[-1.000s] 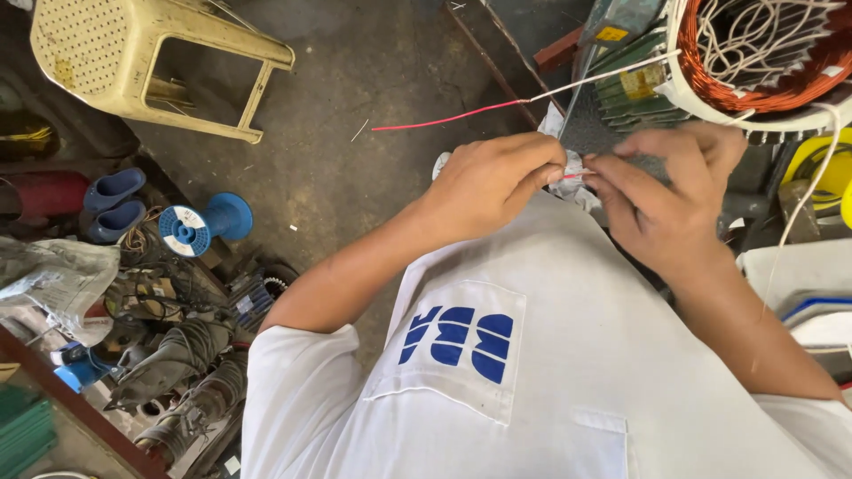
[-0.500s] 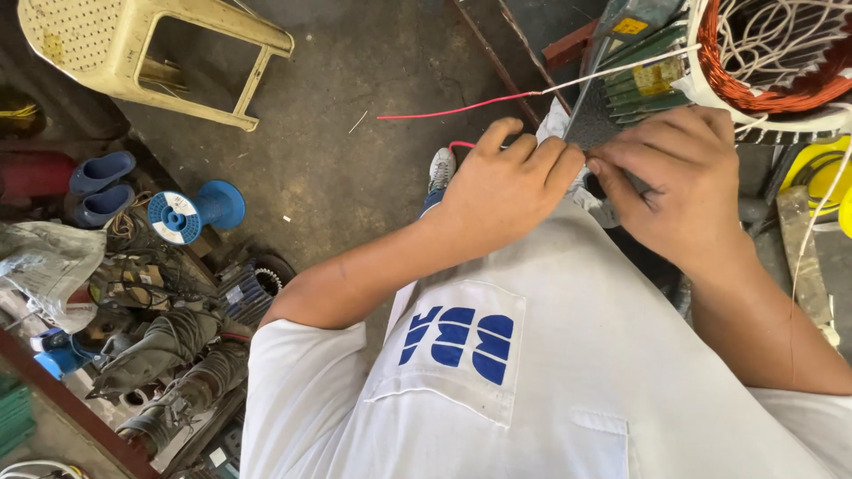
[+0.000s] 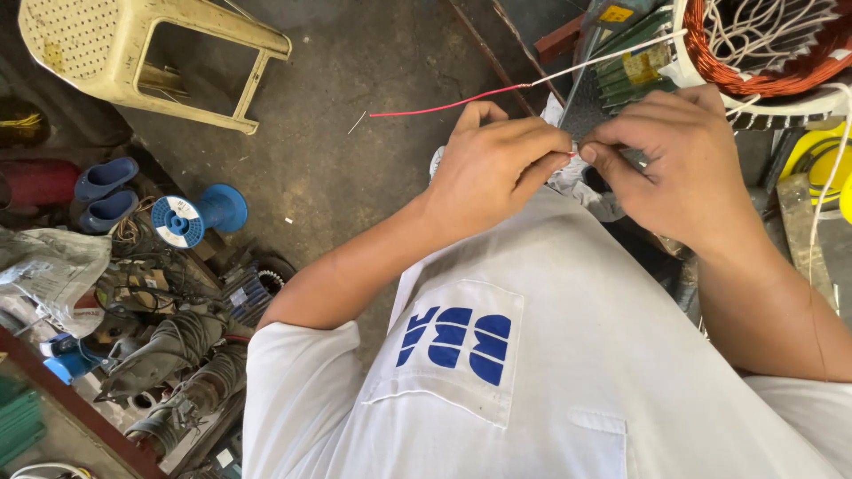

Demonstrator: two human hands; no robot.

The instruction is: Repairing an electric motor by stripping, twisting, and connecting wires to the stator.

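Note:
My left hand (image 3: 497, 168) and my right hand (image 3: 679, 168) meet fingertip to fingertip above my white shirt, pinching a small end of wire between them. A thin red-and-white wire (image 3: 461, 102) runs from the concrete floor up to the motor stator (image 3: 763, 53) at top right, which has copper windings and white lacing. Whether the pinched end belongs to that wire is hidden by my fingers. A crumpled white cloth (image 3: 581, 182) lies just under my hands.
A cream plastic stool (image 3: 142, 62) stands at top left. A blue wire spool (image 3: 191, 217), blue slippers (image 3: 105, 191) and a heap of old motor parts and cables (image 3: 169, 346) fill the left side. A yellow object (image 3: 812, 164) sits at the right edge.
My hands have drawn closer together at the fingertips. The view has shifted a little, so the stool and spool sit lower and more to the right.

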